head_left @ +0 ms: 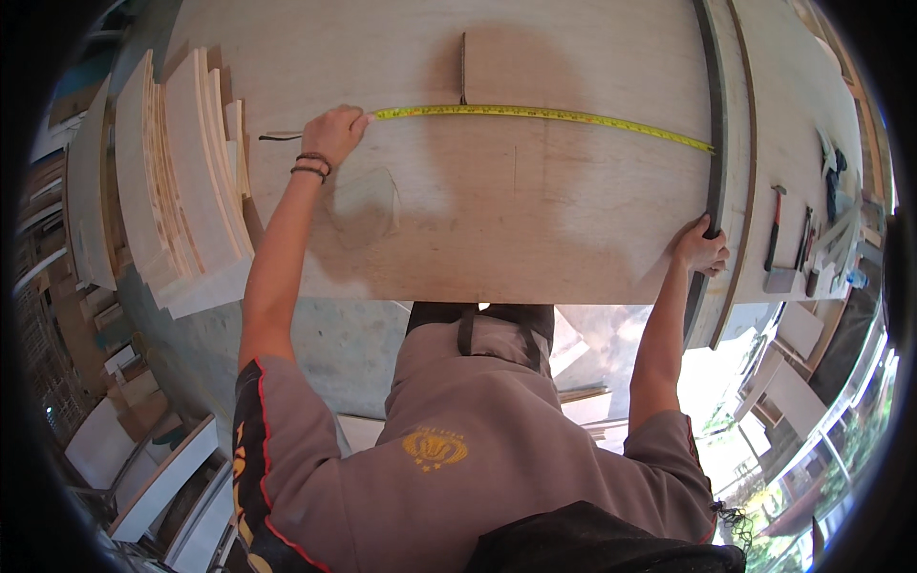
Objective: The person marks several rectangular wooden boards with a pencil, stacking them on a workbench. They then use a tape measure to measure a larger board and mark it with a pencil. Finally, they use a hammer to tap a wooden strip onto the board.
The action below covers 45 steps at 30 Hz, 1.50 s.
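Note:
My left hand (334, 134) is closed on a yellow tape measure (535, 112), whose blade stretches rightward across a large plywood sheet (458, 229). At its right the blade reaches a long dark straight bar (718, 115) that runs along the sheet. The fingers of my right hand (702, 248) wrap round this bar, close to the sheet's near edge. Just left of my left hand a thin stick with a dark end (279, 137) sticks out; whether I hold it or it lies on the sheet, I cannot tell. A short dark line or strip (464, 67) touches the blade from beyond.
Stacked wooden boards (196, 181) stand at the left of the sheet. On the right lie a hammer (775, 229) and other hand tools (804, 239). Wooden pieces and frames (162, 477) fill the floor at lower left. My body is against the near edge.

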Tool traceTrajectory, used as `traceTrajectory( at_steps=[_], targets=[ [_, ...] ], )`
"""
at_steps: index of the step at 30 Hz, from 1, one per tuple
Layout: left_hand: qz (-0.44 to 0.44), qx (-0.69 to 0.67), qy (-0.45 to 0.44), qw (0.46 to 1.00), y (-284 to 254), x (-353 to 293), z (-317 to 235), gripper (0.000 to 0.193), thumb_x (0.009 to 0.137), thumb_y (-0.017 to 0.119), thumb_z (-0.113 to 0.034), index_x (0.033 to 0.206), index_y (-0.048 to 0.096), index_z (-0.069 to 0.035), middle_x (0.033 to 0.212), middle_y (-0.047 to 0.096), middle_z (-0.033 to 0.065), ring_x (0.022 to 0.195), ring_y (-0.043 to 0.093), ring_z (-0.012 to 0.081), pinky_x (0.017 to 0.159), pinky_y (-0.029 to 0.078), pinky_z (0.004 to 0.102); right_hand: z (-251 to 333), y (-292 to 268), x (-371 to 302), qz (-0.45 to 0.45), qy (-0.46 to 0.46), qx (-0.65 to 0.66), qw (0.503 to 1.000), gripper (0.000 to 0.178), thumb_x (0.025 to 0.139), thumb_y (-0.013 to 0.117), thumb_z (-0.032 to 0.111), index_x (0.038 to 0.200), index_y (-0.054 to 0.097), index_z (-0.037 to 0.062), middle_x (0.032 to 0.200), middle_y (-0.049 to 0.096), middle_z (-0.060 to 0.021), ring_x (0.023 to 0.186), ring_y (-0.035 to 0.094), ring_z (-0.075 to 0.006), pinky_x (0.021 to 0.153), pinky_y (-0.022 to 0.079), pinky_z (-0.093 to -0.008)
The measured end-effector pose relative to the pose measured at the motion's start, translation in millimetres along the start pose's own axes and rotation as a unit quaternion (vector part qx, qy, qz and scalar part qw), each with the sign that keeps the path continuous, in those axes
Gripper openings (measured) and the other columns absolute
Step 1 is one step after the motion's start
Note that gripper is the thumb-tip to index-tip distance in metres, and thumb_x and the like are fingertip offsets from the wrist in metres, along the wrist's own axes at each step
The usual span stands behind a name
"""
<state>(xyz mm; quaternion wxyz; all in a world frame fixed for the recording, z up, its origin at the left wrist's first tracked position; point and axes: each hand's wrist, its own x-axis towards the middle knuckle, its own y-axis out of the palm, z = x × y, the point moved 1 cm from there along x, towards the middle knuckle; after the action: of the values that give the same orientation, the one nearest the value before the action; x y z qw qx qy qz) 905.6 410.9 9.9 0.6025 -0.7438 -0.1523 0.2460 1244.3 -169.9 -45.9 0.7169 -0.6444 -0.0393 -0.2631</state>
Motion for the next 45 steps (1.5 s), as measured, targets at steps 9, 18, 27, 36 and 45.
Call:
traceTrajectory(
  at_steps=[9,18,27,36,45],
  targets=[
    [-0.003,-0.007,0.002,1.0,2,4,2,0.037,0.099,0.052,-0.046,0.093,0.068,-0.013,0.089,0.068,0.0083,0.082,0.066,0.0338,0.067,0.052,0.0453,4,8,0,-0.043,0.016,-0.048,0.998,0.057,0.084,0.071,0.057,0.114,0.063,0.0083,0.114,0.053,-0.014,0.112,0.044,-0.0357,0.092,0.028,-0.0513],
    [0.005,0.021,-0.025,0.999,1,6,1,0.04,0.099,0.053,-0.047,0.086,0.066,-0.011,0.09,0.068,0.0088,0.083,0.066,0.0339,0.067,0.053,0.0463,10,2,-2,-0.021,0.031,-0.027,0.999,0.056,0.082,0.073,0.054,0.113,0.062,0.0075,0.114,0.053,-0.0142,0.114,0.043,-0.0356,0.093,0.028,-0.0513],
    [0.032,0.04,-0.044,0.998,-4,7,1,0.042,0.099,0.051,-0.048,0.088,0.066,-0.011,0.09,0.069,0.0089,0.084,0.067,0.0331,0.069,0.053,0.0462,16,-1,-6,-0.019,0.035,-0.024,0.999,0.056,0.083,0.073,0.053,0.112,0.062,0.0069,0.114,0.052,-0.0145,0.115,0.043,-0.0362,0.093,0.027,-0.0522],
    [0.02,0.041,-0.041,0.998,-2,6,1,0.042,0.1,0.05,-0.048,0.087,0.066,-0.011,0.089,0.068,0.0099,0.084,0.067,0.0342,0.069,0.053,0.0467,18,-8,-8,0.004,0.029,-0.039,0.999,0.055,0.087,0.068,0.053,0.115,0.059,0.0061,0.118,0.051,-0.0158,0.117,0.042,-0.0364,0.092,0.027,-0.053],
    [0.004,0.023,-0.034,0.999,1,2,1,0.037,0.099,0.051,-0.044,0.089,0.067,-0.013,0.088,0.068,0.0097,0.083,0.066,0.0342,0.069,0.052,0.0472,25,-16,-10,0.014,0.03,-0.048,0.998,0.054,0.089,0.065,0.052,0.116,0.059,0.0054,0.117,0.051,-0.0162,0.116,0.043,-0.0359,0.091,0.029,-0.0538]
  ],
)
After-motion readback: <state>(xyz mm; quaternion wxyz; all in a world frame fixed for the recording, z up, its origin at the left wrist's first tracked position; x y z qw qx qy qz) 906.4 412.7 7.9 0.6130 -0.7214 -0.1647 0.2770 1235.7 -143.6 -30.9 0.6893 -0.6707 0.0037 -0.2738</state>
